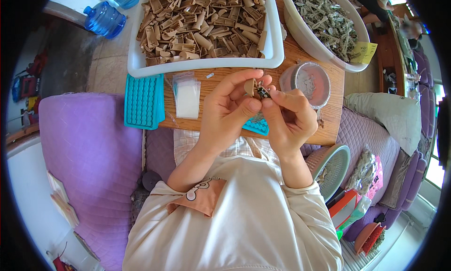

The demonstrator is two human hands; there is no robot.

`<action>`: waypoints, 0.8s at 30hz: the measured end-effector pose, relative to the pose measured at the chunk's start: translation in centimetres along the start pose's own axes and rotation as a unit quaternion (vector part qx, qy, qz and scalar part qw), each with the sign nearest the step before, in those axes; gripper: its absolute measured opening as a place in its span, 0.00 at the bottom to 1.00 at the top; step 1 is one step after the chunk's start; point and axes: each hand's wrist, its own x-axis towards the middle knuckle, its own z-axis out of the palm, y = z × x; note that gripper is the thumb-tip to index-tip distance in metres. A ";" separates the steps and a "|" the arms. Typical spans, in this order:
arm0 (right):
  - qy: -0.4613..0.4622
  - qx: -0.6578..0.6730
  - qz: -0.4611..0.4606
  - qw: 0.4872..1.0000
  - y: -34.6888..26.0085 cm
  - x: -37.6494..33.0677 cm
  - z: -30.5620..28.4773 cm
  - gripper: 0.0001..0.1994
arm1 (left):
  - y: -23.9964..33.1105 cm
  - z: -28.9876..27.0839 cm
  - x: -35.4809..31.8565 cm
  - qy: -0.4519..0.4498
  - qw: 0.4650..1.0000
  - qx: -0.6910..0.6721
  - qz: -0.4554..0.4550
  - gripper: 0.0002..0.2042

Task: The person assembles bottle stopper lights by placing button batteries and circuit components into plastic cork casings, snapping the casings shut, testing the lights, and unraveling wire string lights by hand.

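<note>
Above the near part of the wooden table, my two hands meet. My left hand (224, 112) pinches a small tan plastic shell (250, 86) between thumb and fingers. Against it, the thumb and index finger of my right hand (293, 119) grip a small dark part with shiny metal bits (262, 91). Its exact kind is too small to tell, and fingertips cover some of it. Below the hands, a turquoise tray (257, 126) shows only in part.
A white tub (277, 54) of tan plastic shells stands at the back. Right of it are a basin (293, 22) of small bagged parts and a round container (324, 85). Turquoise trays (141, 104) and clear bags (188, 102) lie left. A green basket (339, 170) sits at right.
</note>
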 end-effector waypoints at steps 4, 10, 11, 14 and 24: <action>0.026 0.036 0.023 0.999 0.6 -0.6 -0.1 0.07 | 0.0 0.0 0.1 -0.006 1.000 0.030 -0.006 0.20; -0.005 0.005 0.031 0.999 0.0 -0.6 -0.3 0.07 | 0.1 -0.2 0.0 -0.007 0.999 0.036 -0.027 0.21; -0.005 0.005 0.031 0.999 0.0 -0.4 -0.3 0.07 | 0.2 -0.3 0.0 -0.003 0.999 0.037 -0.037 0.22; -0.064 -0.028 -0.023 0.997 -0.1 0.0 -0.2 0.07 | 0.5 -0.3 -0.1 0.010 0.998 0.050 -0.040 0.22; -0.099 0.081 0.196 0.972 1.2 -1.8 1.0 0.12 | 1.3 0.4 -0.1 0.098 0.981 0.167 0.003 0.15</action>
